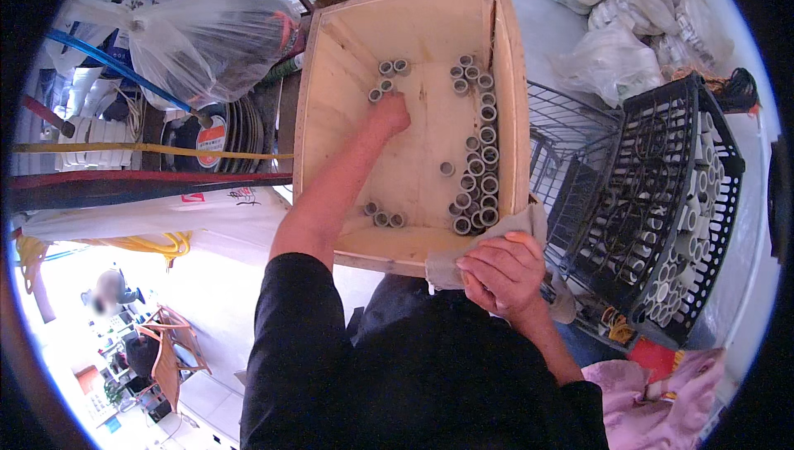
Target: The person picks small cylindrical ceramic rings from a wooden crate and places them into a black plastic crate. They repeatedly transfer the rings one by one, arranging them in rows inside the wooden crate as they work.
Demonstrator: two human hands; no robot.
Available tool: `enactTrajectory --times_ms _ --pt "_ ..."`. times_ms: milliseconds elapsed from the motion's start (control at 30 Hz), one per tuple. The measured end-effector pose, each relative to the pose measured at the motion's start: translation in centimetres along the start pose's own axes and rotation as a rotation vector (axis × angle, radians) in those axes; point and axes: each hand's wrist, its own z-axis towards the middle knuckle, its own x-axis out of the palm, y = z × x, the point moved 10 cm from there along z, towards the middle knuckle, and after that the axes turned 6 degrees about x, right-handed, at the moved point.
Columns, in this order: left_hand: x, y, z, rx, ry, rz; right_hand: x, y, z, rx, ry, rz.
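Note:
A deep wooden box (422, 121) stands open before me, with short grey pipe sections (489, 155) standing on end along its right side. My left hand (391, 113) reaches down inside, its fingers curled right beside a small group of the same pipe sections (375, 95). The fingertips are turned away, so any grip on a piece is hidden. At the near right corner, a grey-beige cloth (524, 223) drapes over the rim. My right hand (505, 273) clasps this cloth against the box corner. A few more pieces (381, 219) sit at the near left inside.
On the right, a black plastic crate (657, 202) holds many white pipe pieces, beside a wire basket (558, 121). Plastic bags (626, 34) lie behind. Left are a bagged bundle (211, 47), stacked black discs (242, 137) and a yellow strap (149, 151). A person (111, 289) is farther off.

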Motion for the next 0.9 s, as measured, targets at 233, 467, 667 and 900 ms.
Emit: enactTrajectory --times_ms 233,467,667,900 --pt "-0.6 -0.5 -1.5 -0.009 -0.305 0.23 0.1 -0.3 -0.2 0.025 0.02 -0.003" --pt "-1.2 -1.9 -1.3 0.09 -0.293 0.34 0.1 -0.3 0.0 0.032 0.025 -0.024" --pt "-0.6 -0.8 0.3 0.15 -0.306 0.395 0.2 -0.3 0.1 0.032 0.027 -0.032" --pt "-1.6 0.1 0.3 0.14 -0.354 0.319 0.1 0.0 0.1 0.031 0.033 -0.037"
